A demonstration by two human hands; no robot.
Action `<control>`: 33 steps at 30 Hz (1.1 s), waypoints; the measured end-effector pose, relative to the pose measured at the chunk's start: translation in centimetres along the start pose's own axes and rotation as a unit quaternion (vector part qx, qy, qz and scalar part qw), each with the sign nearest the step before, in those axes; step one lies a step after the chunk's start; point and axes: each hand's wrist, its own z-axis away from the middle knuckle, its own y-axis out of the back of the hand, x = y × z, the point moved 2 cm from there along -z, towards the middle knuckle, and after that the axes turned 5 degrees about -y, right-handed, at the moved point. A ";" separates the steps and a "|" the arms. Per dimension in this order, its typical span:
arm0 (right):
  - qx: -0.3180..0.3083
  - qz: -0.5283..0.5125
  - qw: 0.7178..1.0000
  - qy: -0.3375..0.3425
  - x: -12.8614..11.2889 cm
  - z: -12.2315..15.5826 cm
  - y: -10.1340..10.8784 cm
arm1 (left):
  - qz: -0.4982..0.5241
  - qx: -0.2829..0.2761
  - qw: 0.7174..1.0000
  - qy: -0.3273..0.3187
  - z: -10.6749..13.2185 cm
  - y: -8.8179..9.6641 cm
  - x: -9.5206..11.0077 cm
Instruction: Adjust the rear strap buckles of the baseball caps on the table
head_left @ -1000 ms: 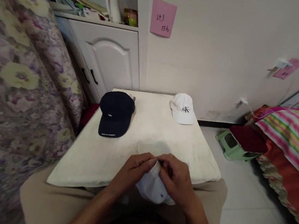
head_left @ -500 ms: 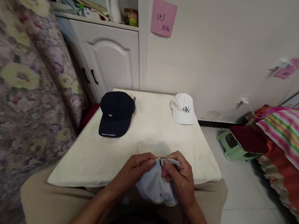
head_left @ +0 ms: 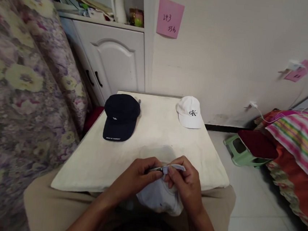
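A pale blue cap (head_left: 159, 196) rests between my hands at the table's near edge, its crown toward me and its brim lying on the cloth. My left hand (head_left: 140, 174) pinches the back strap near a dark buckle. My right hand (head_left: 187, 178) grips the strap's other part (head_left: 175, 167) between thumb and fingers. Part of the strap is hidden by the fingers. Farther off, a navy cap (head_left: 121, 114) with small white lettering on its brim sits on the left, and a white cap (head_left: 189, 111) with black letters on the right.
A cream cloth covers the table (head_left: 153, 119) in front of my knees. A floral curtain (head_left: 22, 99) hangs at left beside a white cabinet (head_left: 116, 57). On the right are a green stool (head_left: 239, 152) and a bed with a striped cover (head_left: 302, 133).
My left hand has shifted slightly on the strap, and more of the buckle now shows. The strap lies flatter between my fingers, and the crown has turned a little. Both other caps stay put.
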 end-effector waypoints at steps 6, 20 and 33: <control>0.034 0.155 0.980 0.119 -0.6 -0.6 1.3 | 0.095 0.037 0.994 0.023 0.2 0.2 -0.8; -0.055 0.209 0.973 0.082 -0.6 -1.5 0.8 | 0.184 0.030 0.981 0.051 0.1 -0.2 -0.7; 0.029 0.277 0.958 0.074 0.4 -2.4 2.8 | 0.217 0.001 0.976 -0.001 0.3 0.3 -1.4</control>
